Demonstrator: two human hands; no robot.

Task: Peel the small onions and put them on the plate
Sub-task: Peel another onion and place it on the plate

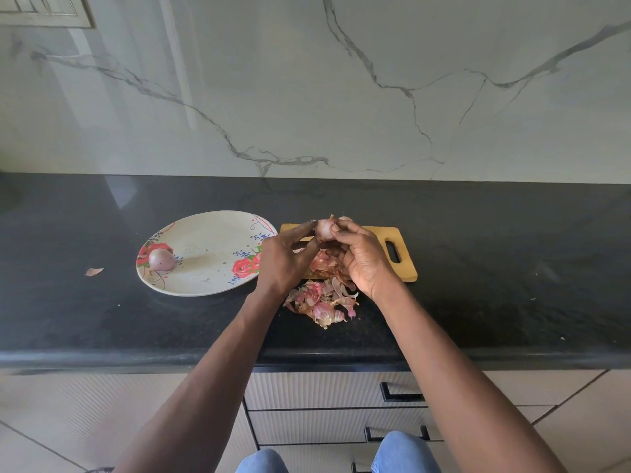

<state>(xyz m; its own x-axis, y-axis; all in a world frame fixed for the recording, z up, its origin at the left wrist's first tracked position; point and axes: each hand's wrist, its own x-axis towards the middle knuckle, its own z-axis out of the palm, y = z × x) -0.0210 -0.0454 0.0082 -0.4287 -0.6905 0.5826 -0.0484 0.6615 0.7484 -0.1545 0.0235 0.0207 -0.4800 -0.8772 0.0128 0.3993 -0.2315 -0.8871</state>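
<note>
1. a pale marble wall with dark veins fills the upper half of the frame.
2. a black countertop runs across the middle; cabinet drawers with dark handles sit below it, and knees in blue jeans show at the bottom edge.
3. an oval floral plate lies left of centre. one peeled onion rests on its left part, its long axis running roughly left to right with the narrower end toward the right.
4. a wooden cutting board lies at centre right, handle slot at its right end, largely hidden by the hands.
5. the left hand and right hand meet above the board, fingers curled and pinching a small onion between the fingertips. it stands roughly upright, with a wisp of skin pointing toward the top of the frame.
6. another onion peeks out just behind the fingers.
7. a pile of pink onion skins lies on the board's near edge and spills onto the counter, between the wrists.
8. one loose skin flake lies on the counter, left of the plate.
</note>
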